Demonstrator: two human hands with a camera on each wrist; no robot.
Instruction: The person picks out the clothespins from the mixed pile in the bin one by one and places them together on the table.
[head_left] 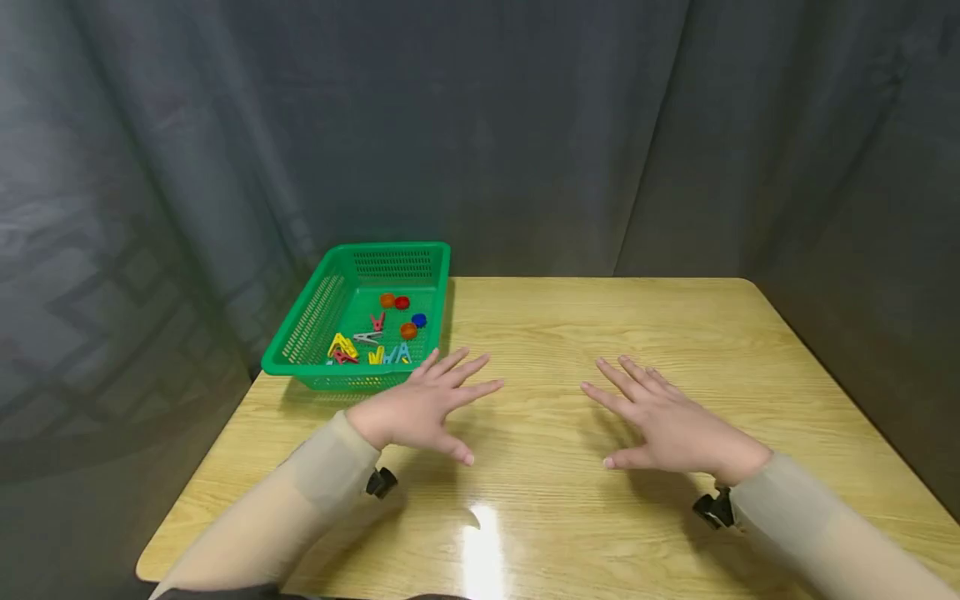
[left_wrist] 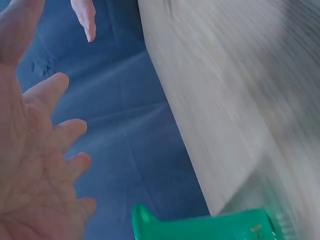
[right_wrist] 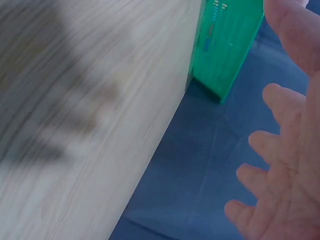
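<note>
Both hands hover over the wooden table with fingers spread and palms facing down, holding nothing. In the head view the left hand [head_left: 423, 408] is close to the near right corner of a green plastic basket [head_left: 277, 358], overlapping its rim there. Farther right, the right hand [head_left: 667, 425] is well apart from the basket. Inside the basket lie yellow clothespins [head_left: 342, 346], a grey clothespin [head_left: 367, 337], red and blue ones, and several small round caps in orange, red and blue. The left wrist view shows the open left palm [left_wrist: 40, 165]; the right wrist view shows the right palm [right_wrist: 285, 185].
The light wooden table [head_left: 555, 317] has rounded corners, with a bright reflection near its front edge. Dark grey curtains [head_left: 525, 133] hang behind it and at both sides. A small black strap clip [head_left: 381, 482] sits at the left wrist, another [head_left: 714, 507] at the right.
</note>
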